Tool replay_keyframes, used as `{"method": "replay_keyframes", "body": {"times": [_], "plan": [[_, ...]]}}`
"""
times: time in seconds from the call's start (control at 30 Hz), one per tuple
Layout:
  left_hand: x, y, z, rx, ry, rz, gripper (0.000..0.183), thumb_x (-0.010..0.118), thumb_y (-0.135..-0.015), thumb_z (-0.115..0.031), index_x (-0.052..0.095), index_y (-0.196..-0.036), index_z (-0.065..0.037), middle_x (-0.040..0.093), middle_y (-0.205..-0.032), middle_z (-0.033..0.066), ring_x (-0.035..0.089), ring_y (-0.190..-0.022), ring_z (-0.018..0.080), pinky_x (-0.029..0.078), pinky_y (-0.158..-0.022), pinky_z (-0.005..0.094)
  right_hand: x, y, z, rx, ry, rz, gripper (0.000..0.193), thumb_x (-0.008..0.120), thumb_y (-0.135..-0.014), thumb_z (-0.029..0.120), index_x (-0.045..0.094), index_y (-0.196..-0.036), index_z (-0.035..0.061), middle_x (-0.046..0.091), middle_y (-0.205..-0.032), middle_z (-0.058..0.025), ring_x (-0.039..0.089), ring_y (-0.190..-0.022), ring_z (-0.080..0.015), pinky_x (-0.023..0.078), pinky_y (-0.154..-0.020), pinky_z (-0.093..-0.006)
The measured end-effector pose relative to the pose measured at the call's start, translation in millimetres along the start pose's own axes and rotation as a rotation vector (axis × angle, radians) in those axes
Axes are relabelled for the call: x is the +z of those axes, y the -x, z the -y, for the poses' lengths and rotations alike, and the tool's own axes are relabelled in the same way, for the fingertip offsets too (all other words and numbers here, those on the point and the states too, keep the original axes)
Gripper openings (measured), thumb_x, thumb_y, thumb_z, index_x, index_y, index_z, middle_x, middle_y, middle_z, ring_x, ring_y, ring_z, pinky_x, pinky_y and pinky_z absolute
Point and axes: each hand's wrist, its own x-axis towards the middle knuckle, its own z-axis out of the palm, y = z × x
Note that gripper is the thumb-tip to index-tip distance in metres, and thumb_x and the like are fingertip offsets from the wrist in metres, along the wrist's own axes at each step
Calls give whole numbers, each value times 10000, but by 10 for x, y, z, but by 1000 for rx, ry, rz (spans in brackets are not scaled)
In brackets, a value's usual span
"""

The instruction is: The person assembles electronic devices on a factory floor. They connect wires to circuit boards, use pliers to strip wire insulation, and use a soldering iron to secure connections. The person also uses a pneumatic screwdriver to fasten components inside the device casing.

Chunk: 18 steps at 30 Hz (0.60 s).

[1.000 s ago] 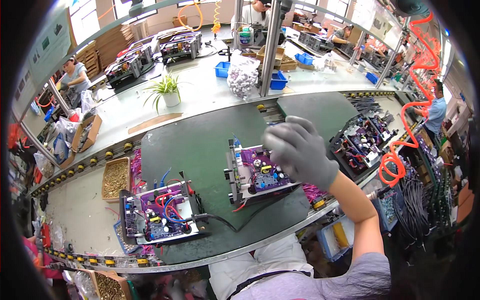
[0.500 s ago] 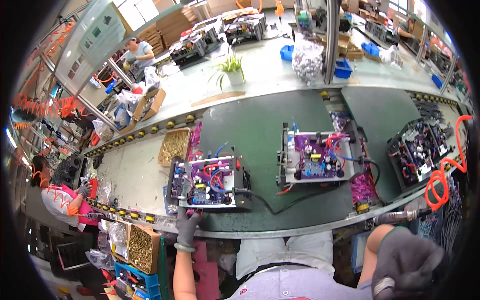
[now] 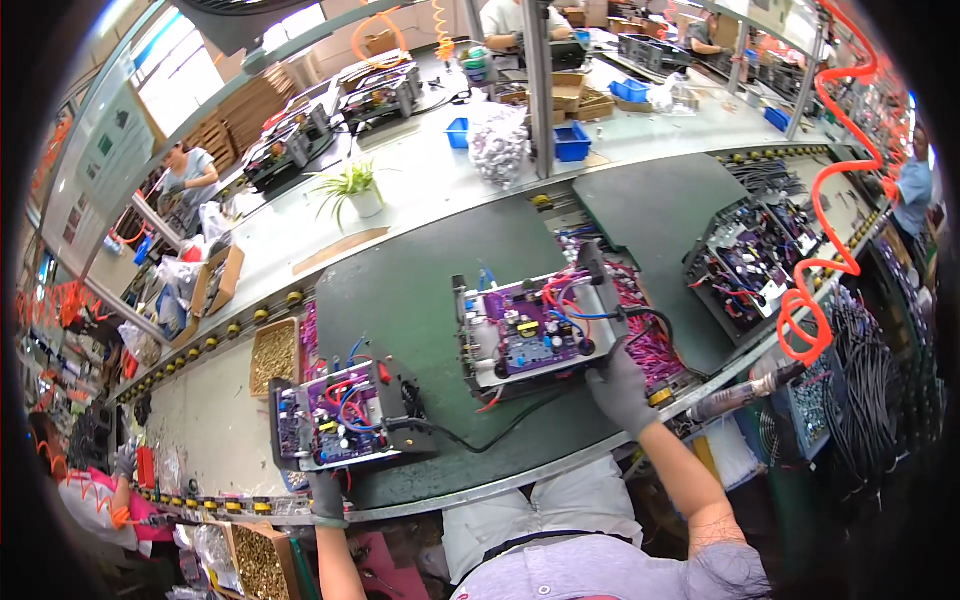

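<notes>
Two open metal chassis with purple circuit boards and red and blue wires sit on the green work surface. My left hand (image 3: 328,498), in a grey glove, is closed at the near edge of the left chassis (image 3: 340,415); its fingertips are partly hidden. My right hand (image 3: 622,395), gloved alike, grips the near right corner of the middle chassis (image 3: 535,325), fingers pointing away from me and partly hidden by the frame. A black cable (image 3: 470,440) runs from the left chassis across the surface toward the middle one, passing near my right hand.
A third chassis (image 3: 755,255) stands at the right. A powered screwdriver (image 3: 745,390) lies at the near rail below a coiled orange hose (image 3: 815,325). A box of brass-coloured parts (image 3: 275,355) lies left; pink wires (image 3: 650,340) lie between the green boards. Co-workers sit farther off.
My right hand has come from the lower right, away from any chassis, to the middle chassis's near right corner. My left hand stays at the left chassis. The view has turned right.
</notes>
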Motion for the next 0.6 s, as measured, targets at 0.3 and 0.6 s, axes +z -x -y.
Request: {"method": "replay_keyframes", "body": {"times": [0.3, 0.6], "plan": [[-269, -27, -84, 15, -311, 167, 534, 669, -869, -127, 495, -1365, -35, 521, -1379, 205, 438, -1305, 401, 328, -1115, 480, 185, -56, -104, -15, 245, -66, 539, 730, -768, 172, 445, -1207, 38, 635, -859, -180, 644, -814, -403, 493, -696, -506], [-601, -253, -1261, 513, -506, 311, 903, 741, -735, 10, 272, -1504, -41, 470, -1404, 163, 441, -1288, 297, 295, -1120, 413, -33, -481, 377, -28, 346, 34, 794, 639, -813, 149, 196, -1457, 12, 659, -830, -198, 656, -718, -410, 500, -664, -540]]}}
